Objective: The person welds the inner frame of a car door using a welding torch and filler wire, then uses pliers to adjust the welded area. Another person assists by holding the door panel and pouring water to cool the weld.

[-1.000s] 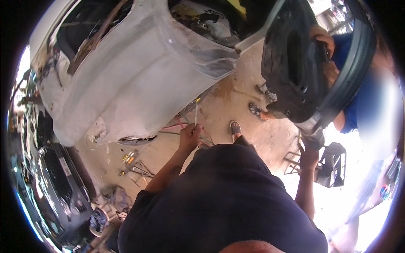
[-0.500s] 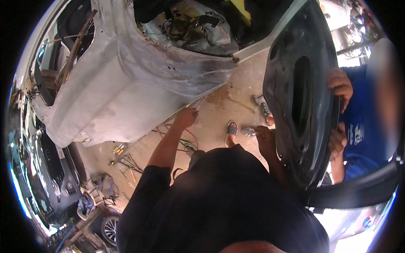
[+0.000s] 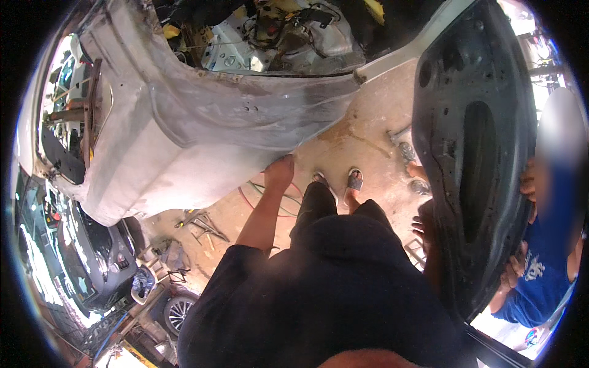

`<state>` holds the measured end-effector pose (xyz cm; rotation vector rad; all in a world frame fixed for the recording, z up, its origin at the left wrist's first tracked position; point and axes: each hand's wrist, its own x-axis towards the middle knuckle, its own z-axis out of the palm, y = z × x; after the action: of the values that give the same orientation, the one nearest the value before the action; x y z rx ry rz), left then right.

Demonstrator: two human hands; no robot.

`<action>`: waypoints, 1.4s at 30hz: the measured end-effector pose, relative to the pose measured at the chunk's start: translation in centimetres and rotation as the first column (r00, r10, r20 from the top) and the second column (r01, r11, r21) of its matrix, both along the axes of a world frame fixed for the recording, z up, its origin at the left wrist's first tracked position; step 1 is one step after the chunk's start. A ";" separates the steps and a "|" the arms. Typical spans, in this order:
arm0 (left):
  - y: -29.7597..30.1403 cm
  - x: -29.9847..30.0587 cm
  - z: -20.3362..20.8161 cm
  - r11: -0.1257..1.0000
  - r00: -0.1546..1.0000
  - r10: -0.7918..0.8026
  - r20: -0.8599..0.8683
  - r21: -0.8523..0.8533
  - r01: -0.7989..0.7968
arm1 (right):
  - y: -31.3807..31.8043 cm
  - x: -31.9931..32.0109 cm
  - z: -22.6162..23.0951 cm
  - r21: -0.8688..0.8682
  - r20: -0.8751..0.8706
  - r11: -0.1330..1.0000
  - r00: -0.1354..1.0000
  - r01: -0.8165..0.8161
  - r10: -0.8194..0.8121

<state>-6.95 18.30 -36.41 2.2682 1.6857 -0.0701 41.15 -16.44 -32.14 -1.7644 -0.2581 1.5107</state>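
My left hand (image 3: 280,173) is closed at the lower edge of the pale grey, sanded car body panel (image 3: 202,162). Its fingertips are partly hidden, and I cannot make out what they grip. My right hand (image 3: 421,224) has its fingers apart, beside the near edge of a large dark grey car panel (image 3: 442,147) with a long oval recess. Whether it touches that panel is unclear. Across the panel, a person in a blue shirt (image 3: 534,276) has two hands on its far edge.
The stripped car's opening (image 3: 276,37) shows wiring and bare metal. Red and green hoses (image 3: 285,211) lie near my feet. Tools and a metal stand (image 3: 205,227), a wheel (image 3: 179,313) and a dark car (image 3: 86,245) are at left. The other person's feet (image 3: 418,178) stand beneath the dark panel.
The view has shifted, and the dark panel and the other person appear farther right. A small yellow-tipped thing near my left hand no longer shows. My right hand's fingers have spread.
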 end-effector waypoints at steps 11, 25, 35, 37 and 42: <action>-0.6 0.2 3.0 0.986 0.999 -0.032 -0.036 -0.164 0.026 | 20.2 -14.7 -18.5 -0.208 -0.618 0.898 0.660 0.388 -0.428; -0.1 0.1 3.1 0.986 0.978 -0.159 -0.133 -0.077 0.150 | 44.2 -27.3 -19.4 -0.272 -0.679 0.717 0.400 0.642 -0.616; -1.0 -0.7 2.7 0.978 0.962 -0.188 -0.200 -0.128 0.164 | 43.9 -27.7 -15.2 -0.310 -0.763 0.748 0.315 0.587 -0.564; -0.6 -0.5 2.7 0.979 0.964 -0.177 -0.197 -0.134 0.153 | 43.7 -27.7 -14.1 -0.314 -0.773 0.768 0.320 0.558 -0.548; -0.6 -0.2 2.5 0.973 0.944 -0.202 -0.259 -0.163 0.163 | 44.3 -28.4 -14.8 -0.458 -0.627 0.716 0.380 0.527 -0.680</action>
<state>-7.20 17.70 -33.87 2.3879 1.5316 -0.5515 12.78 27.82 -46.90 -0.9505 0.9320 1.5558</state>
